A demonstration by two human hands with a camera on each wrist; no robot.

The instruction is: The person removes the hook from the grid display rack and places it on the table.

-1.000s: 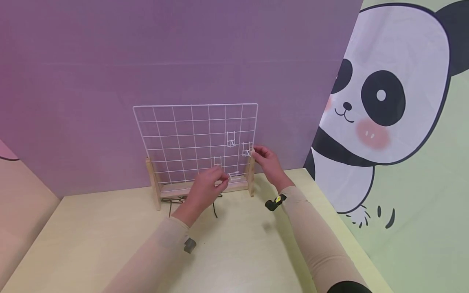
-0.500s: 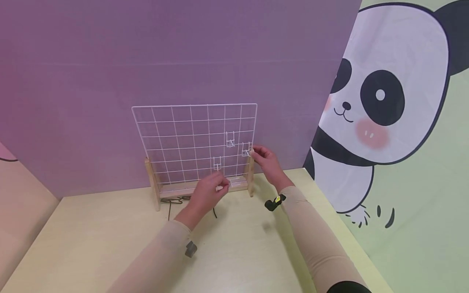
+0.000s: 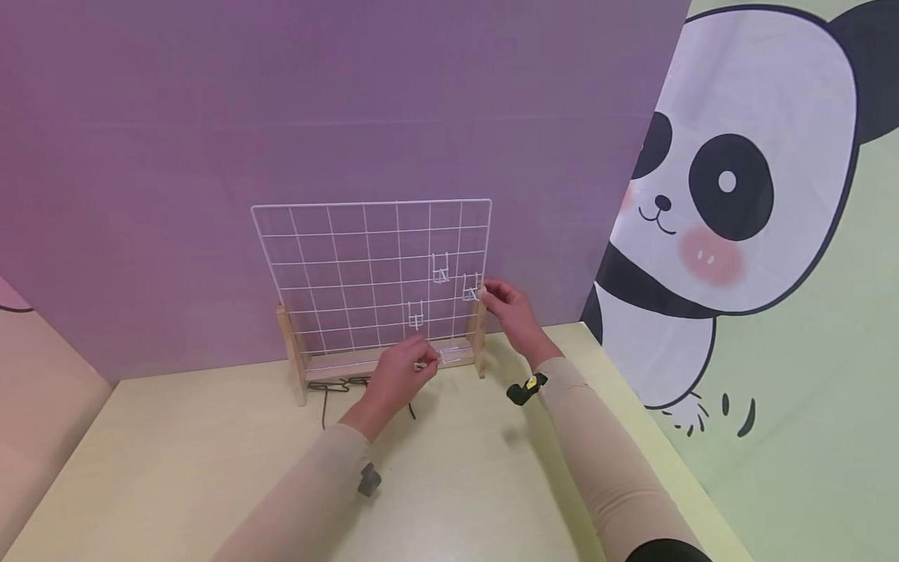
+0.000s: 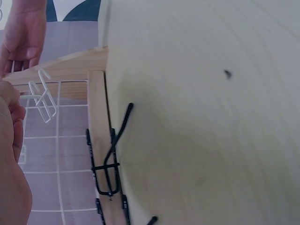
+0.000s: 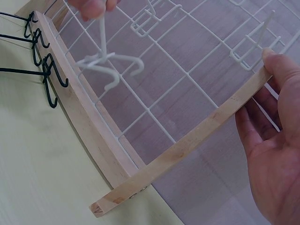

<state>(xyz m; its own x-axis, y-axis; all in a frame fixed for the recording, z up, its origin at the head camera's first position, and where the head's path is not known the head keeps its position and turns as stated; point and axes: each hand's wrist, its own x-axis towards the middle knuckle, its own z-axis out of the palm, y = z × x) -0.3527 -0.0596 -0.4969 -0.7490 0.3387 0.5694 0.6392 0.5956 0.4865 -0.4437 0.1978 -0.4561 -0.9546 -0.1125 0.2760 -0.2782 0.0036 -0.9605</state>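
A white wire grid panel [image 3: 351, 273] stands in a wooden base [image 3: 481, 336]. In front of its lower right part, my left hand [image 3: 400, 376] pinches the stem of a white wire hook [image 5: 104, 56]. The two bent prongs of this hook [image 4: 44, 99] point away from the fingers and appear clear of the grid wires. My right hand [image 5: 283, 136] holds the right wooden upright [image 5: 187, 140] near its top, thumb on the front and fingers behind. Several white hooks hang on the grid, one [image 5: 255, 47] beside the right thumb and another [image 3: 440, 273] higher up.
Several black wire hooks [image 5: 47, 70] lie along the front of the base's lower bar [image 5: 84, 117]. The pale table [image 3: 211, 453] extends toward me. Behind the grid rises a purple wall [image 3: 351, 101], with a panda-printed wall [image 3: 730, 257] at the right.
My left hand has moved down and slightly toward me with the white hook, away from the lower grid wires. The right hand keeps its hold on the upright.
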